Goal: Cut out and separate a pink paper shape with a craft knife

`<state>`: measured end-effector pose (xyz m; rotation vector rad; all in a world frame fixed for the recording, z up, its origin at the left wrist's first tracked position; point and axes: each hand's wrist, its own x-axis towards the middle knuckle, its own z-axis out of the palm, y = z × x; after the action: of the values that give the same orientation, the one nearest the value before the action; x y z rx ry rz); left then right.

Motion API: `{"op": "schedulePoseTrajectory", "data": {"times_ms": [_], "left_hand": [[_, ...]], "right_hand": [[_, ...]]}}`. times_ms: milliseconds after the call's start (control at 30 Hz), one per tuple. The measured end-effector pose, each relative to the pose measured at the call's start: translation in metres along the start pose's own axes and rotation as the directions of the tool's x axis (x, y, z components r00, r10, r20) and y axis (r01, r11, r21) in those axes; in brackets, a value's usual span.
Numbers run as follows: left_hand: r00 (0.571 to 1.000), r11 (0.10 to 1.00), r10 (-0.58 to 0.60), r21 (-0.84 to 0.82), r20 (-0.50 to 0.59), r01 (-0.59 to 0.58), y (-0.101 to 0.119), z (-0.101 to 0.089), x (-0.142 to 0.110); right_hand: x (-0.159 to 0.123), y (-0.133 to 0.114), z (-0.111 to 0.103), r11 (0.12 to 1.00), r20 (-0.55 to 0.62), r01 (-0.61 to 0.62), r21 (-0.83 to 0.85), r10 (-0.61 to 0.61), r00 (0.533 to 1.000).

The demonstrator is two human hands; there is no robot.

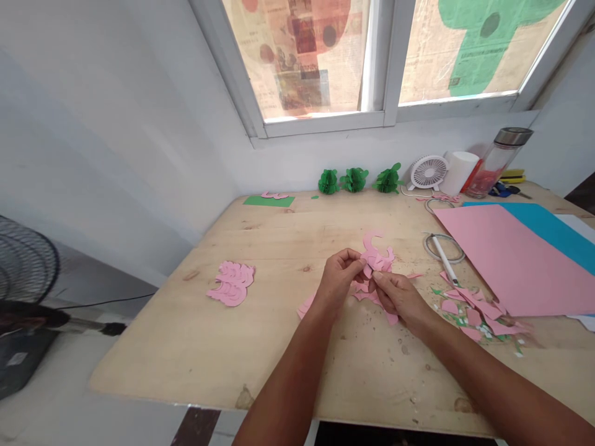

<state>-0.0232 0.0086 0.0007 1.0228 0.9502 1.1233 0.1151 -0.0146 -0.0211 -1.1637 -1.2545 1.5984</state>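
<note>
Both hands meet over the middle of the wooden table [195,347]. My left hand [341,272] is closed, thumb and fingers pinching a curvy pink paper cutout [372,248]. From the other side my right hand [400,297] grips the lower edge of the same paper, its fingertips close to the left ones. More pink paper pieces [367,294] lie beneath and partly behind the hands. Off to the left rests a neat stack of scalloped pink cutouts [230,284]. Whether a small tool sits between the right fingers is hidden.
Pink and green scraps [474,316], a white pen [445,260] and a pink sheet [515,260] over a blue sheet [558,235] lie right. Along the wall stand green paper figures [356,179], a small white fan [428,172] and a glass bottle [495,161].
</note>
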Motion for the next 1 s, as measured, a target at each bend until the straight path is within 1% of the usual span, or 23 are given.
{"op": "schedulePoseTrajectory", "data": {"times_ms": [300,1000], "left_hand": [[1.0,1.0,-0.001,0.003,-0.004,0.001,-0.0005,-0.0003,0.0007],[1.0,1.0,0.005,0.0,-0.012,-0.005,-0.0016,0.0001,0.0017]], "right_hand": [[0.0009,-0.0006,0.0016,1.0,-0.016,-0.008,-0.003,0.008,1.0],[0.0012,0.0007,0.0003,1.0,-0.005,-0.007,-0.007,0.007,1.0]]}}
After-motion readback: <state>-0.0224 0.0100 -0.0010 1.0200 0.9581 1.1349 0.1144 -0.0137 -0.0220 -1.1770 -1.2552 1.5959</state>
